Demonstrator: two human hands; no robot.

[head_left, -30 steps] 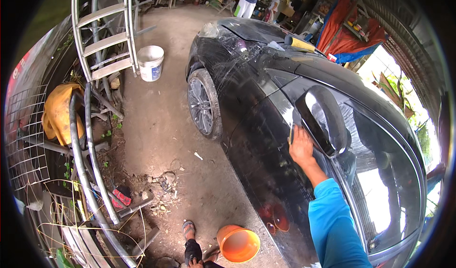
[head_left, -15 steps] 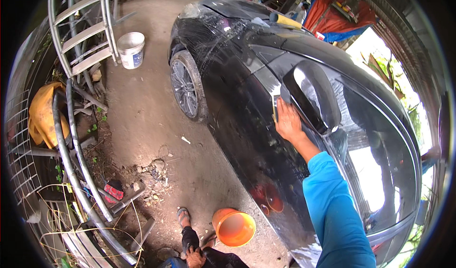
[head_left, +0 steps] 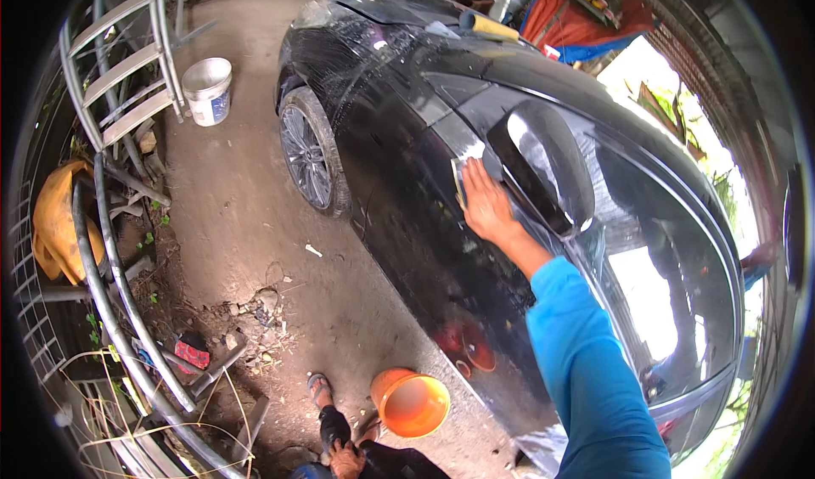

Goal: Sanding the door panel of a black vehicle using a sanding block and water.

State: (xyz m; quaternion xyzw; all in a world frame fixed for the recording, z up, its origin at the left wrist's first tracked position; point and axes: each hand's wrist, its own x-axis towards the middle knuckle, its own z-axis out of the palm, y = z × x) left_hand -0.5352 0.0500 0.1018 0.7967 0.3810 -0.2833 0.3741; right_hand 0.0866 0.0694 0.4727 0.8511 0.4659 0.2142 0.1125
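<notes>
Right-hand grip lay flat, fingers stretched forward, holding a flat pad against the black car door; thumb hidden, so I couldn't tell how firm the hold was. From my end, only the pad's pale, yellowish edge showed along the outer side of the fingers. It sat high toward the front of the door, just beside the side mirror, under the window line. Left-hand grip rested on the person's leg, fingers loosely spread, nothing seen in it. Orange bucket stood on the ground near the foot, below the door; couldn't make out what was inside.

Step in hand, my read: rubbing down the upper door surface, mid-stroke or between strokes, one still couldn't say. Whitish streaks showed on the front fender, so similar work there seemed likely. Next move, I judged, called for even pressure with the pad flat, following the panel's curve, and knuckles clear of the mirror housing. Tilting the pad onto its edge could have marked the finish.
</notes>
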